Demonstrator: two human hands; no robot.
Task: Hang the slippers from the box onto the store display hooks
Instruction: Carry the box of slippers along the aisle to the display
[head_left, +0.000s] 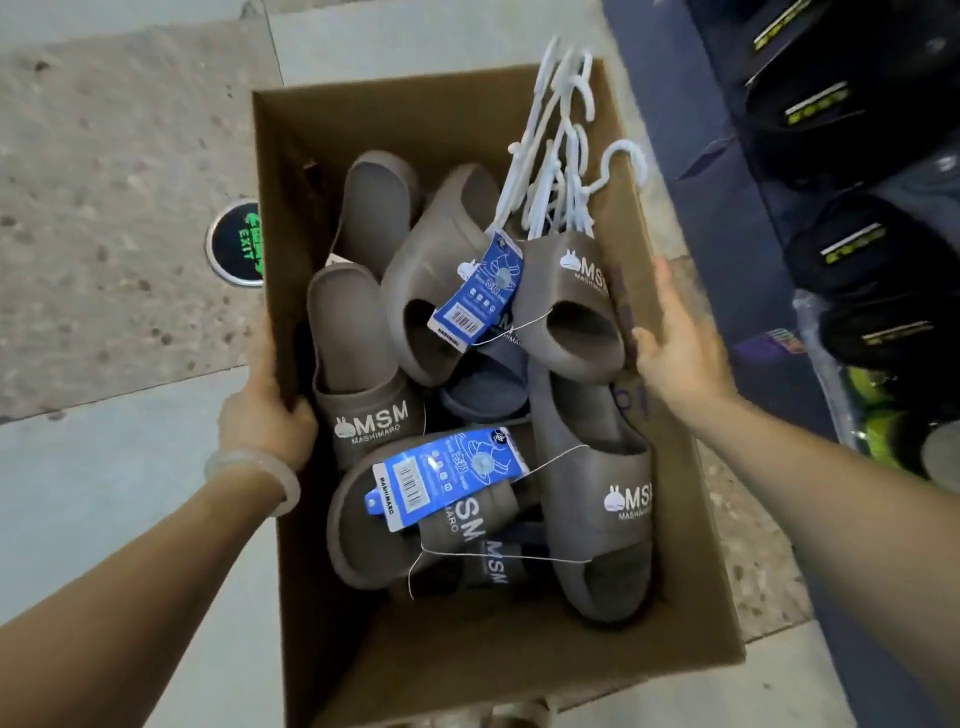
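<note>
An open cardboard box (524, 654) sits below me on the floor, holding several grey-brown slippers (587, 499) printed "MSM MASHIMARO". Two of them carry blue paper tags (447, 475) on thin strings. A bundle of white plastic hangers (558, 156) leans in the box's far right corner. My left hand (265, 410) grips the left wall of the box, thumb inside. My right hand (675, 343) lies against the right wall with fingers spread; it holds no slipper.
Dark shelving with black slippers (836, 254) bearing green-yellow labels stands to the right of the box. A round green "EXIT" floor marker (239, 244) lies left of the box on the speckled stone floor. A bracelet circles my left wrist.
</note>
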